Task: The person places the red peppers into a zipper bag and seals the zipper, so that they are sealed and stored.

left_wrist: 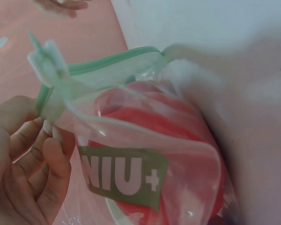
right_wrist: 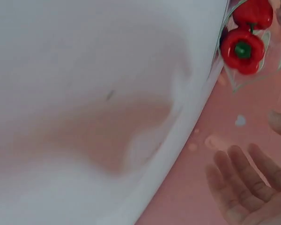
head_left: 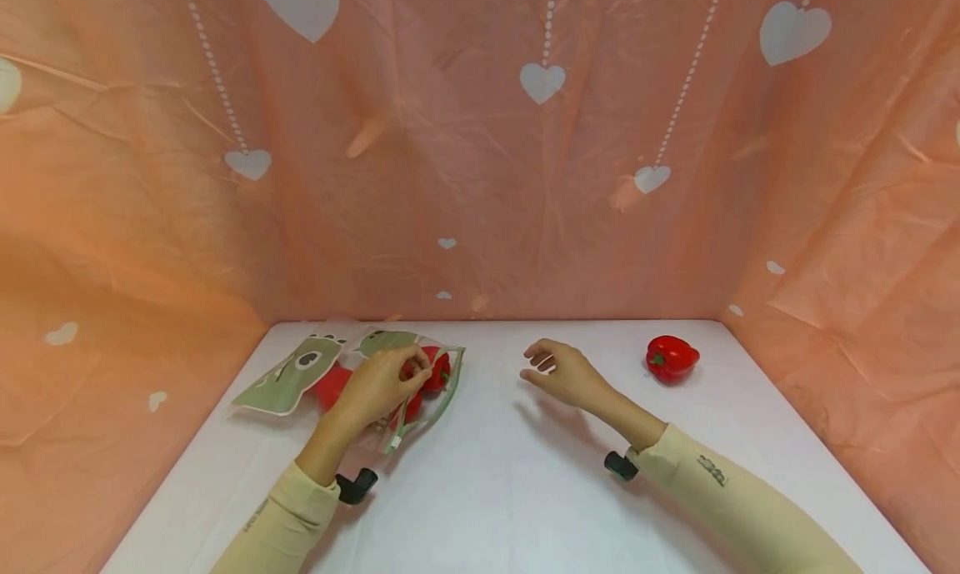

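Observation:
On the left of the table in the head view lies a clear zip bag (head_left: 288, 378) with a green printed cartoon face and a green zip edge. Red bell peppers (right_wrist: 242, 50) show inside it through the mouth end. My left hand (head_left: 378, 381) pinches the bag by its green edge (left_wrist: 112, 62), as the left wrist view shows. My right hand (head_left: 566, 374) hovers over the middle of the table, fingers loosely bent, holding nothing. A loose red bell pepper (head_left: 671, 359) lies at the right, beyond the right hand.
The white table (head_left: 495, 491) ends at the back against an orange-pink curtain (head_left: 480, 182) with white hearts, which also hangs along both sides. Each wrist carries a small black camera mount (head_left: 356, 486).

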The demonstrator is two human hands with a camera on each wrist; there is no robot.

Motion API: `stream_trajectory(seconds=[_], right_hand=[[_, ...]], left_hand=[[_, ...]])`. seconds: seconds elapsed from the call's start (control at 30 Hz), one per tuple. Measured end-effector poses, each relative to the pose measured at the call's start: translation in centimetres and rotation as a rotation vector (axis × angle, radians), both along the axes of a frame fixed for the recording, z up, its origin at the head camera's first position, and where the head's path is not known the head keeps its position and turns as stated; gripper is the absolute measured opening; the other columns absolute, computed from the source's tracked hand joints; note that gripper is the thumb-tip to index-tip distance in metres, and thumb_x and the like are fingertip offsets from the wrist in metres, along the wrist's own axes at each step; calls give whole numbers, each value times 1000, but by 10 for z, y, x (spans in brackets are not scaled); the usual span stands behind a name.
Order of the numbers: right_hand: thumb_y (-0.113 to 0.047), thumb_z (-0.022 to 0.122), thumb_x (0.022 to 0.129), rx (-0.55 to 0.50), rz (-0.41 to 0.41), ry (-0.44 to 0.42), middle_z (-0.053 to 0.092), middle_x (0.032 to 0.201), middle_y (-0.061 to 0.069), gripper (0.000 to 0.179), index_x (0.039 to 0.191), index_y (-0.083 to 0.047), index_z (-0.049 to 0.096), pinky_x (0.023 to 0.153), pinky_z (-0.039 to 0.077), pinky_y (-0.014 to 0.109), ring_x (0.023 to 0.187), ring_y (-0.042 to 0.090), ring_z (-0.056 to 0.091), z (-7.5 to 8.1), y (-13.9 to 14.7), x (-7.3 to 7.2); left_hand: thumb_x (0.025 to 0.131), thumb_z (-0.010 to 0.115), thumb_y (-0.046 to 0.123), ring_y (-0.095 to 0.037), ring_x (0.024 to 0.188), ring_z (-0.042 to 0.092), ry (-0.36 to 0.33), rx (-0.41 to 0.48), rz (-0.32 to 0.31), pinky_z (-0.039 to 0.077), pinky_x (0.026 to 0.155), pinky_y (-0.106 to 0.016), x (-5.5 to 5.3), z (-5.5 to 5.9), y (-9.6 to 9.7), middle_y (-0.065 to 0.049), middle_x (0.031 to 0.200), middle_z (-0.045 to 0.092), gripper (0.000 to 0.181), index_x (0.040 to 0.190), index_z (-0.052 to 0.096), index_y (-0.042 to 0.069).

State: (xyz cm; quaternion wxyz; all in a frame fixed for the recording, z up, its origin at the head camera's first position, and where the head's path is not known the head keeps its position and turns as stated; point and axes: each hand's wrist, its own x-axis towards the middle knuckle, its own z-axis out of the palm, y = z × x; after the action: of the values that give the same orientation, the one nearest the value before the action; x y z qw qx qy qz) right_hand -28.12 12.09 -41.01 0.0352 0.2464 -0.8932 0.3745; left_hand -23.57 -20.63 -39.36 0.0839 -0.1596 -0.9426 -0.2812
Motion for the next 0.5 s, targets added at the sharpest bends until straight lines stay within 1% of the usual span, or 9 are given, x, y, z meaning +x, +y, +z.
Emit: stream_trajectory(seconds=[0.1,0.2,0.33,0.43,0.5], right_hand=[[-15,79,97,27,13,26,74,116,22,28,119,1,71,97,57,52,104,32,72,2,13,1],[-14,78,98,63,47,42,74,117,22,28,120,1,70,100,56,54,108,36,71,4,28,0],[-16,79,97,117,83,56,73,120,20,31,123,-1,70,104,54,57,114,41,69,5,52,0],[-19,80,97,139,89,70,73,124,16,35,126,-2,70,105,53,58,118,40,68,7,70,1],[-19,81,97,139,78,80,73,125,14,36,127,-2,70,106,53,59,120,40,67,10,81,3]], left_hand=[[99,79,22,-13,64,55,-5,-2,4,48,59,-32,0,0,0,6,85,70,12,106,72,15],[99,79,22,-13,65,55,-5,-3,3,48,59,-32,0,0,0,6,85,70,13,106,72,15],[99,79,23,-13,66,56,-7,3,1,49,60,-32,1,0,0,6,85,70,13,106,72,16],[99,79,23,-13,66,56,-11,5,1,50,60,-32,1,0,0,6,85,70,13,107,72,15],[99,79,23,-13,66,56,-12,5,3,50,60,-32,1,0,0,6,85,70,13,107,72,15]])
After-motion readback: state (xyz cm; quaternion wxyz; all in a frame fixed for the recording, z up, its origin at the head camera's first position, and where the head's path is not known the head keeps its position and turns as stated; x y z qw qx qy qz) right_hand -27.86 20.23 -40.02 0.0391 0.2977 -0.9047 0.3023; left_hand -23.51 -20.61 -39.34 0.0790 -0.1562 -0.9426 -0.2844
